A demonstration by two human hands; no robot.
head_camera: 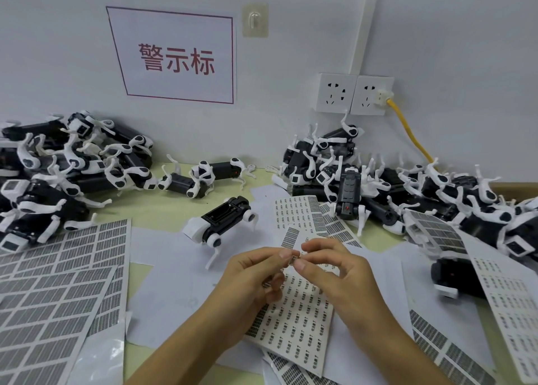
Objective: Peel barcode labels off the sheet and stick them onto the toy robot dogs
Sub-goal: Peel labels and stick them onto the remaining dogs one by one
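Above the middle of the table, the left hand and the right hand are meeting fingertip to fingertip, both pinching one small barcode label; it is too tiny and too covered by fingers to read. Beneath them a label sheet is lying flat, its upper part hiding behind the hands. Just beyond the hands, a toy robot dog is lying on its back, apart from the rest. A pile of dogs is sprawling at far left, cut off by the frame edge, and another pile is crowding the right, partly burying a curled sheet. More sheets are running out of view at lower left.
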